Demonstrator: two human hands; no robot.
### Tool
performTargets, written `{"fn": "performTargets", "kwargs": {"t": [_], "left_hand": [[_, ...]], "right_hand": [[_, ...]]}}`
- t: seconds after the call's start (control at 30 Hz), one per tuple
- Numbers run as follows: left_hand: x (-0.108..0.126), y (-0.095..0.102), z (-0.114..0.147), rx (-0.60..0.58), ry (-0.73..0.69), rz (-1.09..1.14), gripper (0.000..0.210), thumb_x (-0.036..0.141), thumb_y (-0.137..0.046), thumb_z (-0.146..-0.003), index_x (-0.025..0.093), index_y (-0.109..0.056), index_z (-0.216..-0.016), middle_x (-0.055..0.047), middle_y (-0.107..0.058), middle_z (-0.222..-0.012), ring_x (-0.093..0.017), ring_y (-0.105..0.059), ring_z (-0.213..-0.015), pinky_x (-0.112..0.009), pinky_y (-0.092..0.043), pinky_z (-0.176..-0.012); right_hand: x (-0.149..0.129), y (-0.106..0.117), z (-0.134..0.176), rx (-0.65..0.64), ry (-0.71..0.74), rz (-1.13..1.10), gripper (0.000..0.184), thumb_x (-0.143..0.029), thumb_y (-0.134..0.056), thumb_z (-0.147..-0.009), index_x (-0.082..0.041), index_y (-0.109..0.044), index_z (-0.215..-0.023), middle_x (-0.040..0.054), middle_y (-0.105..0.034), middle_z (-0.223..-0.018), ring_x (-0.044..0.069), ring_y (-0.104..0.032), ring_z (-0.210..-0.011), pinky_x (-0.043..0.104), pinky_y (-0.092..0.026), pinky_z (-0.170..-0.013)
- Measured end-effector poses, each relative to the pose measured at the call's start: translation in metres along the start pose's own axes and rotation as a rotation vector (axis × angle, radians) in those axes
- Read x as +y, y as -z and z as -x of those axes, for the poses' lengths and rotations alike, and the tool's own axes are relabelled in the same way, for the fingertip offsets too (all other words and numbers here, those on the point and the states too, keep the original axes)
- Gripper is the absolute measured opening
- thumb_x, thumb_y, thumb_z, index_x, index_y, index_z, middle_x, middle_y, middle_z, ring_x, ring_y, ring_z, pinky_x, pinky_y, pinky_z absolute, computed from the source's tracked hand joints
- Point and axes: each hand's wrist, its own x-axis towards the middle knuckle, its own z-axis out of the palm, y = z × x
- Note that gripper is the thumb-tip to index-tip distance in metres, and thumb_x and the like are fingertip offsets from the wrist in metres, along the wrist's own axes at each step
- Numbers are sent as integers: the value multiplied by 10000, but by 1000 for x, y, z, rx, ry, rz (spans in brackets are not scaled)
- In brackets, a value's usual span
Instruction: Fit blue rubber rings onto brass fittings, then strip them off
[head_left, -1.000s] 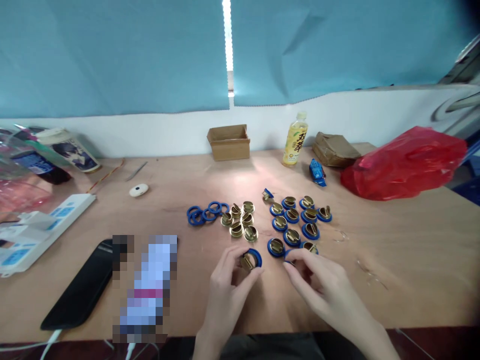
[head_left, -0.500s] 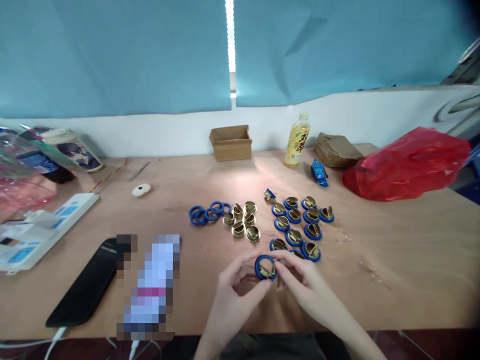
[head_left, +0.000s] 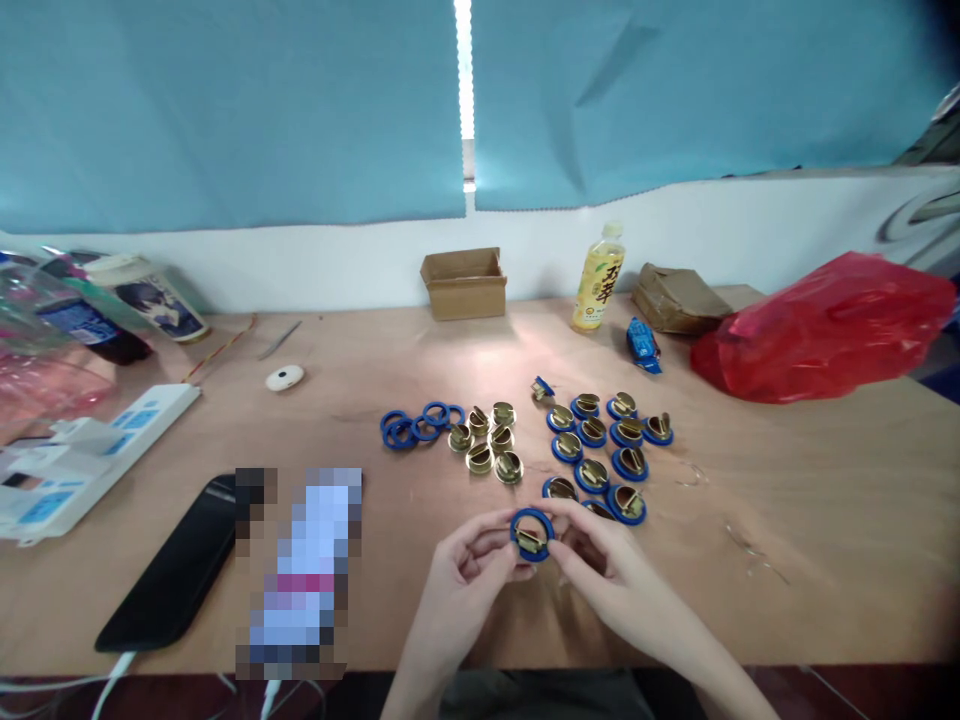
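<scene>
Above the table [head_left: 840, 570], both hands' fingers [head_left: 501, 570] pinch a blue ring [head_left: 532, 513], apparently around a brass piece [head_left: 529, 541].

My table [head_left: 840, 500] is brown and flat. In the middle I have a bunch of blue rings [head_left: 411, 430], with some shiny gold pieces [head_left: 479, 458] just beside them. To the right of those sit lots of gold pieces with blue rims [head_left: 592, 475]. On my left are a black phone [head_left: 169, 570], a long white power strip [head_left: 142, 430] and a little white round thing [head_left: 284, 378]. At the back stand an open brown box [head_left: 466, 298] and a yellow drink bottle [head_left: 598, 280]. A blue packet [head_left: 643, 346] and a big red bag [head_left: 817, 330] lie on my right.
</scene>
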Motion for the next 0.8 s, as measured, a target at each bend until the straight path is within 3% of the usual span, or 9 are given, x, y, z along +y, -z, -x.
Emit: {"fn": "performTargets", "kwargs": {"t": [0.27,0.43,0.67,0.8], "left_hand": [[0,1,-2,104,-4,-8,379,240,-823,-618,114,-716,-960,-97,-779,-853,-219,-740,-769,-302,-626,-695],[1,-1,-1,131,-10,-34,368,181,-788,-610,114,-720,-965,-81,-782,-831,-211,-743,-749,-300,-627,-690],[-2,-5,0,127,-50,-56,418,370,-805,-673,120,-738,-1000,-108,-784,-928,-247,-743,-846,-337,-630,-745],[-4,-5,0,136,-36,-60,481,475,-803,-666,111,-741,-974,-115,-784,-888,-231,-742,-753,-330,-633,-685]], "right_hand": [[4,-6,2,-41,43,73,388,-166,-500,-880,-231,-562,-1258,2,-616,-831,151,-578,-706,284,-493,-686],[-1,-9,2,-21,60,54,398,-132,-471,-874,-220,-563,-1251,-1,-614,-798,138,-567,-648,251,-476,-601],[-1,-6,-1,13,73,119,401,-94,-486,-836,-215,-613,-1197,-15,-627,-748,139,-570,-628,239,-465,-583],[-2,-4,0,21,86,183,384,-114,-484,-858,-212,-631,-1199,29,-686,-871,166,-615,-720,274,-504,-648]]}}
